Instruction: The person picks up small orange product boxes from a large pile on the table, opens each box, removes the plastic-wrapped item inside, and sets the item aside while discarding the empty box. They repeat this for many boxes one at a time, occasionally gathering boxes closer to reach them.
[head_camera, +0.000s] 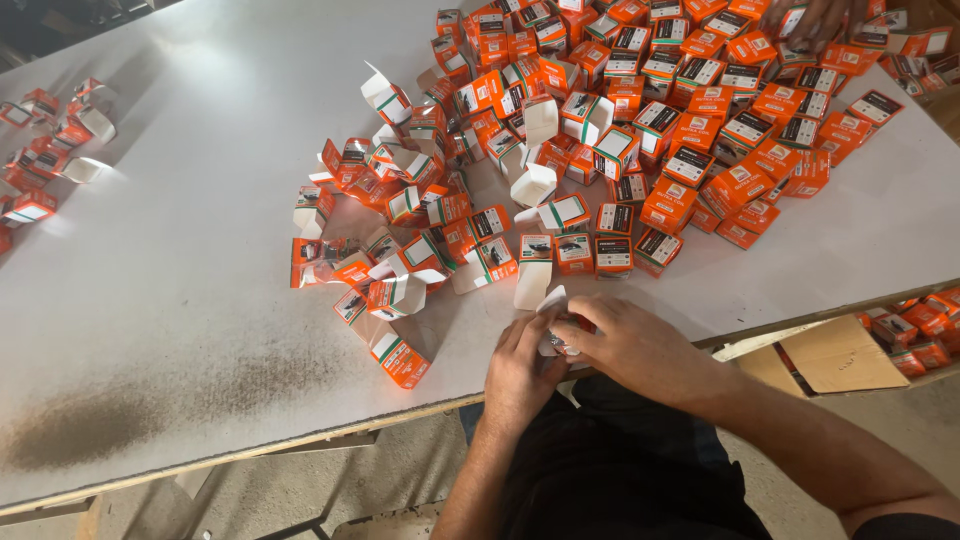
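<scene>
Holding: both hands, left hand and right hand, grip closed on one small white carton
Place: worktop near edge
Advice: fold flaps squarely, thumbs steady
Nearby: orange boxes heaped

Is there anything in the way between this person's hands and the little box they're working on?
Nothing visible. Both the left hand and the right hand already close around the small white carton at the table's near edge. The heap of orange boxes lies farther back, apart from the hands.
</scene>
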